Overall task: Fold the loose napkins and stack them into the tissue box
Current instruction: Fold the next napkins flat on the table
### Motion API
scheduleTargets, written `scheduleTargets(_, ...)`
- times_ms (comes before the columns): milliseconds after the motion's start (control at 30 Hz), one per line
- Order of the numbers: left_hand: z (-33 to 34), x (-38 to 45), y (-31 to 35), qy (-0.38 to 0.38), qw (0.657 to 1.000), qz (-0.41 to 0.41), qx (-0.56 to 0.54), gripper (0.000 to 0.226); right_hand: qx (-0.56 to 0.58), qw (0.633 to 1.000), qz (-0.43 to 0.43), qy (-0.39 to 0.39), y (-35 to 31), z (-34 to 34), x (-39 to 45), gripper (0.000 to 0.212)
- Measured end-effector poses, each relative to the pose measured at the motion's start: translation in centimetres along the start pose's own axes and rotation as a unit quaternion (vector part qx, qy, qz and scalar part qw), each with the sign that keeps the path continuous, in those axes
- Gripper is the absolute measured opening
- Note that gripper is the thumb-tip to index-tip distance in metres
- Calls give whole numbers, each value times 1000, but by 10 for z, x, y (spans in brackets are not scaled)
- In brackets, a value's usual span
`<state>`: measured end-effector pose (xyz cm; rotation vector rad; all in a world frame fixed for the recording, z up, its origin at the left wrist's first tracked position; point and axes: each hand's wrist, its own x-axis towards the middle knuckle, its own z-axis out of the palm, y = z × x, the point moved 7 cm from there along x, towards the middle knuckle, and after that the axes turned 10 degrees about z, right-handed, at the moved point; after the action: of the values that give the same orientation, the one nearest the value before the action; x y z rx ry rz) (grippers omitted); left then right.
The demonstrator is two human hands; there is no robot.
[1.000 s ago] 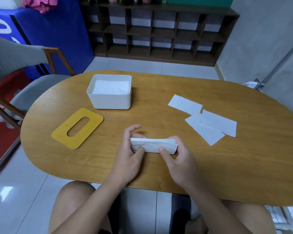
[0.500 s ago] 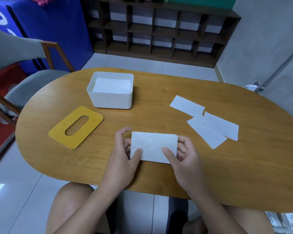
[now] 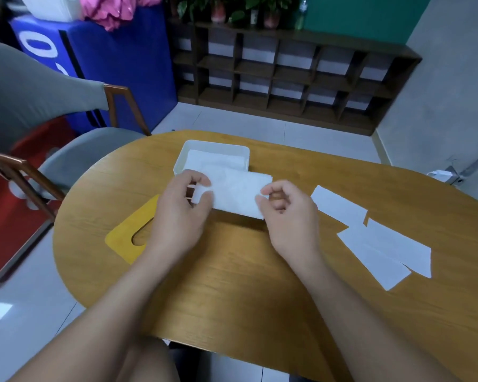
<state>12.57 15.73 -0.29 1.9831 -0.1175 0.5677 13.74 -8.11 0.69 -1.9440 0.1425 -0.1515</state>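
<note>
The napkin (image 3: 233, 194) between the hands is white with a faint dimpled texture, like the white sheets in the white tissue box (image 3: 215, 149) and the three plain white napkins (image 3: 375, 238) lying on the table. The table (image 3: 232, 271) is honey-brown wood with visible grain, and the slotted lid (image 3: 127, 235) is mustard yellow. Behind stand a dark brown shelf (image 3: 293, 75), a blue cloth (image 3: 116, 62) with white lettering, and a grey chair (image 3: 75, 155) with a reddish-brown wooden frame.

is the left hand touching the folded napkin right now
Touching. The head view shows the left hand pinching the left end of the folded napkin, thumb and fingertips overlapping its edge, while the right hand holds the other end.
</note>
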Motion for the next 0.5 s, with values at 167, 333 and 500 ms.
scheduleTargets(167,-10,65,-18,19,995,13,101,16,-92,992,-81,-4,-34,45,64,14)
scheduleTargets(333,-3,90,-38,-24,973,19,228,12,-258,956,-139,-23,-33,73,96,12)
scheduleTargets(500,4,98,-42,-52,940,27,336,18,-380,905,-192,6,-32,77,99,15)
